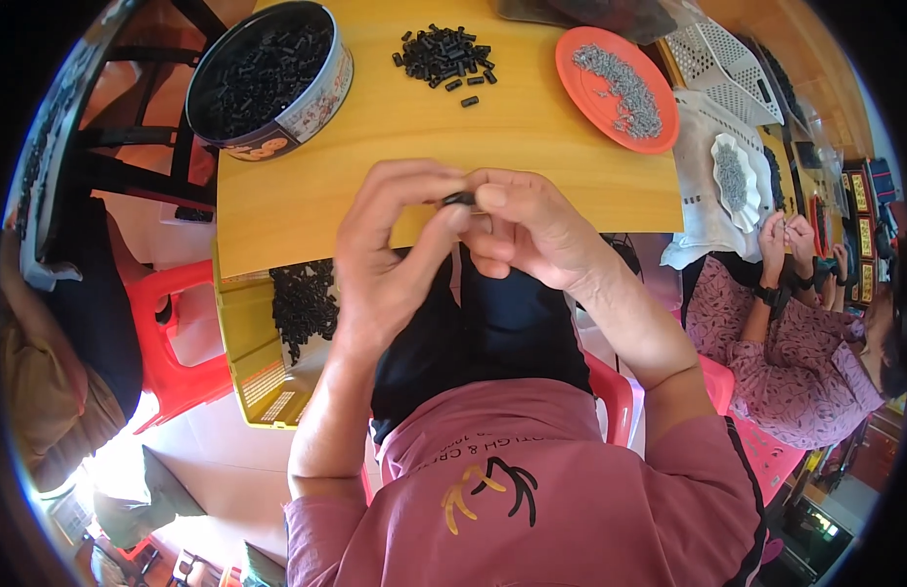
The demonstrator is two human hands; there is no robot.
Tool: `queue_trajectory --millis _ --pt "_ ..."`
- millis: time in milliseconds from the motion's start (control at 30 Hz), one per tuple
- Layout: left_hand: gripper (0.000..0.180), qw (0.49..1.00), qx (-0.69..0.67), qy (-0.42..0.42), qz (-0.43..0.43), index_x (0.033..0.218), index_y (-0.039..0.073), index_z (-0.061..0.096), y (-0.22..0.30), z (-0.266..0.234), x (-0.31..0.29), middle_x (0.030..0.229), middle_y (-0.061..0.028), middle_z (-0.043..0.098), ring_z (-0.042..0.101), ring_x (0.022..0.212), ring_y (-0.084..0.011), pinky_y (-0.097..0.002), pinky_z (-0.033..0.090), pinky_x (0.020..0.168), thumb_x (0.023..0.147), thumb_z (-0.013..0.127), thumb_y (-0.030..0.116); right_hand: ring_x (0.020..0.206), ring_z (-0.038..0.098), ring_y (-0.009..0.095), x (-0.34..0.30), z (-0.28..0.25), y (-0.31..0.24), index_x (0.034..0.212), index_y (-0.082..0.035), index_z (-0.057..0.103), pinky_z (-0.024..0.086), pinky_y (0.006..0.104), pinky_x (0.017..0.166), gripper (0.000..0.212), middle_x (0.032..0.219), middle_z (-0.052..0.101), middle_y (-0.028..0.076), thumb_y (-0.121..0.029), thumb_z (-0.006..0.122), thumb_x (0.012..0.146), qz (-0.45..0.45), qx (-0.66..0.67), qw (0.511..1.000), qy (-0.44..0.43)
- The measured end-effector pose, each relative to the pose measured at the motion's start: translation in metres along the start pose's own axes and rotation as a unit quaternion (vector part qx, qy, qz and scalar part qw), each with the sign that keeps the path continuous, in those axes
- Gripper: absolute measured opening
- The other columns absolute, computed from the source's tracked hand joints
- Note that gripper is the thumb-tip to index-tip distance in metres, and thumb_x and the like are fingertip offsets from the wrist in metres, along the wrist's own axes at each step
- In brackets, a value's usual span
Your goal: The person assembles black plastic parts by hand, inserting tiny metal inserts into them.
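Note:
Above my lap, close to the table's near edge, my left hand (pixel 399 235) pinches a small black cylindrical piece (pixel 460 199) between thumb and forefinger. My right hand (pixel 531 220) meets it from the other side, its thumb and forefinger closed at the piece's end; whether they hold a second small part is hidden. Further back on the yellow table (pixel 404 137) lies a loose pile of black cylindrical pieces (pixel 443 54). A red plate (pixel 582 93) at the back right carries many small silvery metal parts (pixel 629 88).
A round tin (pixel 316 112) full of black pieces stands at the back left. Below the table's left side, a yellow crate (pixel 253 382) holds more black pieces (pixel 302 308). At right, a person (pixel 776 342) works beside a white scalloped dish (pixel 749 210); a perforated white basket (pixel 722 68) stands behind.

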State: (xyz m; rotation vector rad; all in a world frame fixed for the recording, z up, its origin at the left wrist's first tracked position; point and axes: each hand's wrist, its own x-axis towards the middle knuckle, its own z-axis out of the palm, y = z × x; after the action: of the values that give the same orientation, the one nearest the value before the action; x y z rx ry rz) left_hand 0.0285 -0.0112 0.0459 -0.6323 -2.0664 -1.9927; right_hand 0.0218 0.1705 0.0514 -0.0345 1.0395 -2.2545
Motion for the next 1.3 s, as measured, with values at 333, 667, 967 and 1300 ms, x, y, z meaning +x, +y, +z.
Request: queue_trajectory --millis 333,667,967,1300 --pt "0.028 0.897 0.377 0.140 -0.183 0.116 0.000 0.061 -0.012 -0.120 -0.121 0.110 -0.0097 0.060 0.058 0.090 -0.0150 -0.0269 0.048 0.079 0.089 0.067 0.003 0.061 0.058 0.015 0.047 -0.056 -0.053 0.100 -0.001 0.069 0.047 0.0302 0.059 0.023 0.090 0.068 0.010 -0.020 0.068 0.088 -0.258 -0.642 0.685 0.229" --pt "0.014 0.950 0.244 0.113 -0.159 0.103 -0.002 0.066 -0.018 -0.079 -0.101 0.096 -0.0106 0.063 0.061 0.084 -0.0163 -0.0260 0.049 0.077 0.090 0.063 -0.002 0.071 0.066 0.022 0.019 -0.066 -0.111 0.099 -0.004 0.070 0.050 0.0323 0.065 0.021 0.082 0.070 0.010 -0.022 0.066 0.089 -0.270 -0.716 0.602 0.229" --pt "0.017 0.984 0.174 -0.012 0.022 0.104 -0.001 0.065 -0.029 0.009 0.026 0.092 -0.0115 0.063 0.061 0.075 -0.0168 -0.0259 0.049 0.068 0.088 0.064 -0.005 0.081 0.065 0.029 0.063 -0.071 -0.050 0.105 -0.006 0.070 0.051 0.0390 0.069 0.019 0.093 0.065 0.010 -0.018 0.064 0.090 -0.263 -0.788 0.532 0.165" --pt "0.022 0.992 0.057 0.058 -0.101 0.111 -0.001 0.065 -0.071 0.034 0.050 0.096 -0.0099 0.066 0.065 0.082 -0.0151 -0.0267 0.052 0.071 0.090 0.063 -0.001 0.063 0.057 0.009 0.048 -0.063 -0.043 0.108 0.000 0.066 0.046 0.0253 0.058 0.021 0.078 0.063 0.002 -0.015 0.065 0.093 -0.210 -0.506 0.823 0.152"
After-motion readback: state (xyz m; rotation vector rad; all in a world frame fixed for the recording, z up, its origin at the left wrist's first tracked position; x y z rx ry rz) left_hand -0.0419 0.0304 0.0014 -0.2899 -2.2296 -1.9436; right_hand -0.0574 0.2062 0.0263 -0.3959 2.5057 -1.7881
